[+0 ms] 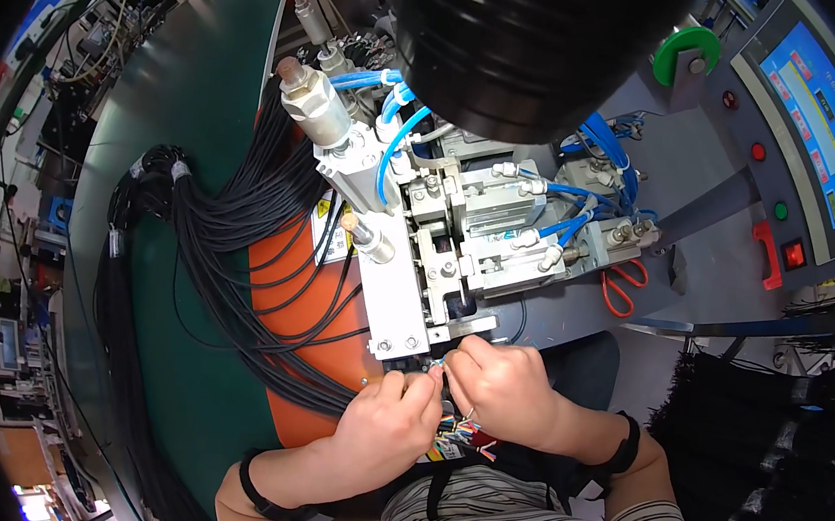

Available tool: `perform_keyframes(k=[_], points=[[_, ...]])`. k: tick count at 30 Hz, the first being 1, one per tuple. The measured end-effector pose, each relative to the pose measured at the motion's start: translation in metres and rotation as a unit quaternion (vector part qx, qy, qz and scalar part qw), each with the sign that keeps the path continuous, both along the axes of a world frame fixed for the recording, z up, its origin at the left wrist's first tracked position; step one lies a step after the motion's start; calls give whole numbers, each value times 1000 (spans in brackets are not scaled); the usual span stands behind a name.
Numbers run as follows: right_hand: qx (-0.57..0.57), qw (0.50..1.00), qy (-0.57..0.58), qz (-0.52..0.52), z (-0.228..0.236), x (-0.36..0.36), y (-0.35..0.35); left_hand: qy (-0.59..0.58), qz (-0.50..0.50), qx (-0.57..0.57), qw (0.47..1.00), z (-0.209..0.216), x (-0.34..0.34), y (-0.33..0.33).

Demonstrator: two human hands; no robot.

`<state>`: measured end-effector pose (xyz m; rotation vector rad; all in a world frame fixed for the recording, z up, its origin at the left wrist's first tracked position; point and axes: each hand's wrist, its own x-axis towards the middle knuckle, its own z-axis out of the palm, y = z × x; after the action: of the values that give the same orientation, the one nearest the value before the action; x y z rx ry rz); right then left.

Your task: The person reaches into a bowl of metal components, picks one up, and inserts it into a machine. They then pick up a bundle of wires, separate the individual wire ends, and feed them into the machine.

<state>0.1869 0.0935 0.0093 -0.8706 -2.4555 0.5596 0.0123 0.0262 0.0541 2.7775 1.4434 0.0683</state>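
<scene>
My left hand (390, 424) and my right hand (505, 392) meet at the front edge of a metal machine (398, 294) with pneumatic cylinders. Both hands are closed, thumb and fingers pinched, with fingertips almost touching. Between them shows a small pale bit of thin wires (438, 365); its exact form is mostly hidden by the fingers. Just below my hands, a bunch of loose multicoloured wire ends (466, 432) fans out. Black cables (278, 348) run from the left toward my left hand, over an orange surface (307, 413).
A thick black cylinder (528, 50) hangs above the machine. Blue air tubes (567, 225) loop over its right side. To the right stand a control panel screen (828, 124) and red-handled loops (623, 288). A thick bundle of black cables (119, 332) lies on the green table (189, 389).
</scene>
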Motion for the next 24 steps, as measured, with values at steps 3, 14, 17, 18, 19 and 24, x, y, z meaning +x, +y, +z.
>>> perform_keyframes(k=[3, 14, 17, 18, 19, 24], points=[[-8, 1000, 0, 3, -2, 1, 0, 5, 2, -7, 1000, 0, 0, 4], [-60, 994, 92, 3, -16, 4, 6, -116, 56, -40, 991, -7, -14, 0], [-155, 975, 157, -8, -27, 4, 2, -158, 70, -19, 985, -11, -22, -6], [-155, 975, 158, -7, -26, 3, 0, -179, 81, -13, 980, -11, -23, -8], [-121, 980, 159, -14, -22, 2, -2, -179, 81, -13, 980, -10, -24, -8], [-63, 989, 132, -28, -12, -1, -1, -105, 29, -44, 993, 1, -25, 0]])
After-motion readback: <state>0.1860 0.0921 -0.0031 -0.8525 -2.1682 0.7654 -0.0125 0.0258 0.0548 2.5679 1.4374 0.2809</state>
